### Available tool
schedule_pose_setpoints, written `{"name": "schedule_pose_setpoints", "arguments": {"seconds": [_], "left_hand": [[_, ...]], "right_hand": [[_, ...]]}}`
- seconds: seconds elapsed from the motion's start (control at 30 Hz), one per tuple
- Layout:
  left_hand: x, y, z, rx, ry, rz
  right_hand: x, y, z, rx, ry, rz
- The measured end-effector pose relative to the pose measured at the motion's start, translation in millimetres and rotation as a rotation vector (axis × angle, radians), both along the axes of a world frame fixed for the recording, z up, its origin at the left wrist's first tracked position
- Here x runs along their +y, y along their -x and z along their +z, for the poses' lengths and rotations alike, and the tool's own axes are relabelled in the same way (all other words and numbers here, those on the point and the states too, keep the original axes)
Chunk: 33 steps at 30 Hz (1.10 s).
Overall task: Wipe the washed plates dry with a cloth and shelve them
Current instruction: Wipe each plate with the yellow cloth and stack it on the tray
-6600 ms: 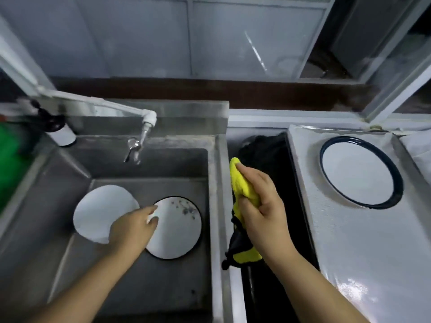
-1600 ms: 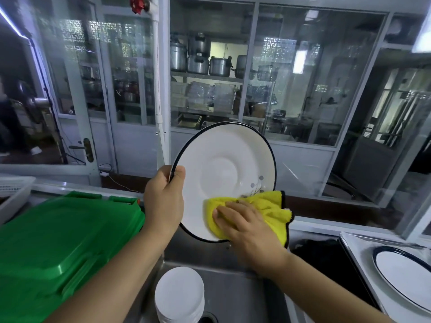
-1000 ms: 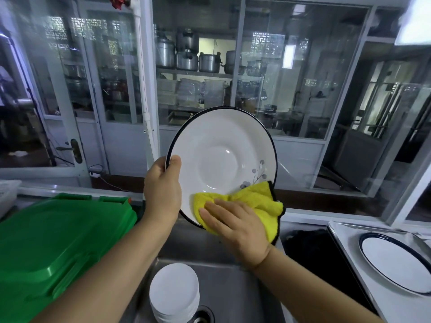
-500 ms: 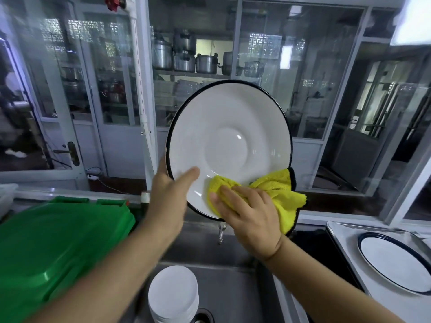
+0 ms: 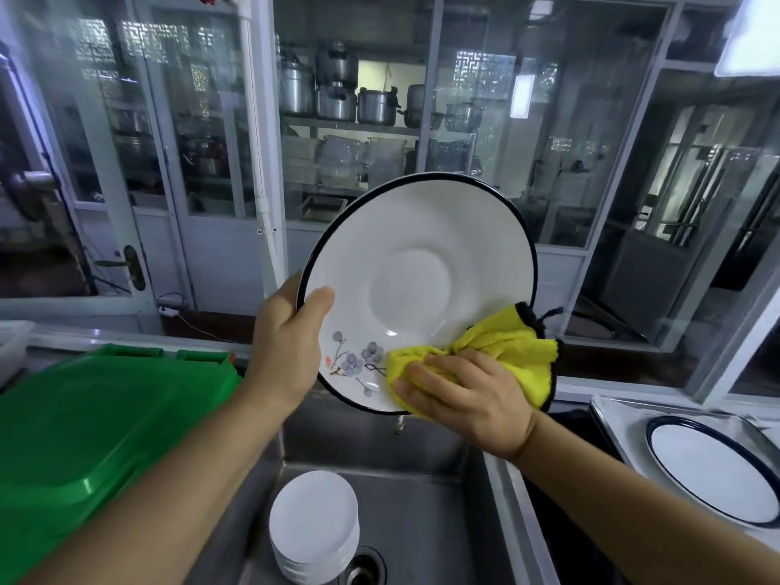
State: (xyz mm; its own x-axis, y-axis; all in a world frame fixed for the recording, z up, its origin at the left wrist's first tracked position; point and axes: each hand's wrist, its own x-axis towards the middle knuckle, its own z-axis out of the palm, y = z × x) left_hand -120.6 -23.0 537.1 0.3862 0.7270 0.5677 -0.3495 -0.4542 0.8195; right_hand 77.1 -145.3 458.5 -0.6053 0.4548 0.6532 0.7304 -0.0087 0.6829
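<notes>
The left hand (image 5: 291,344) grips the round white plate with a dark rim and small flower print (image 5: 418,289) by its left edge, thumb curled over the face, holding it tilted upright above the steel sink (image 5: 426,496). The right hand (image 5: 468,394) presses the yellow microfibre cloth with black edging (image 5: 502,352) against the plate's lower right rim, fingers bent over the bunched fabric. To dry it well, I judge the cloth should sweep round the whole rim and centre well, then the back, while the left grip stays firm. 1 stack of plain white plates (image 5: 314,529) waits in the sink; another dark-rimmed plate (image 5: 717,466) lies on the right counter.
</notes>
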Motion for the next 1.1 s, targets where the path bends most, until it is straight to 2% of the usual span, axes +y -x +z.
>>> {"name": "schedule_pose_setpoints", "arguments": {"seconds": [0.1, 0.17, 0.23, 0.3, 0.4, 0.47, 0.57, 0.67, 0.8, 0.9, 1.03, 1.1], "left_hand": [[22.0, 0.8, 19.2, 0.204, -0.044, -0.086], [31.8, -0.8, 32.6, 0.251, 0.007, -0.146], [35.0, -2.8, 37.8, 0.213, 0.097, -0.189], [25.2, -6.3, 27.4, 0.098, 0.216, -0.197], [-9.8, -19.2, -12.6, -0.086, 0.333, -0.091], [-30.3, -26.1, -28.6, -0.169, 0.331, -0.068], [-29.2, -28.5, -29.5, -0.183, 0.309, 0.009], [-21.4, -24.1, -21.4, -0.139, 0.298, 0.066], [-10.4, -16.7, -11.2, -0.090, 0.273, 0.036], [11.5, -7.3, -0.1, 0.054, 0.155, -0.047], [42.3, -2.2, 23.4, 0.346, 0.020, -0.153], [48.3, -3.2, 29.5, 0.355, 0.027, -0.182]], "right_hand": [[-6.1, -19.6, 12.2, -0.109, 0.063, 0.008], [-5.7, -22.0, 16.7, -0.130, 0.056, 0.014], [-3.2, -16.5, 16.5, -0.099, 0.005, -0.002], [0.1, -6.2, 13.4, -0.052, -0.048, -0.031], [11.5, 21.7, 7.0, 0.098, -0.165, -0.087], [20.9, 41.6, 3.8, 0.225, -0.225, -0.096], [27.5, 56.8, 1.7, 0.317, -0.229, -0.084], [25.7, 51.7, 0.6, 0.288, -0.175, -0.043], [16.6, 20.4, 2.0, 0.116, -0.090, -0.038], [5.8, -6.3, 11.3, 0.002, -0.009, -0.040], [-4.9, -27.4, 23.5, -0.120, 0.066, -0.043], [-5.1, -27.1, 21.6, -0.115, 0.058, -0.040]]}}
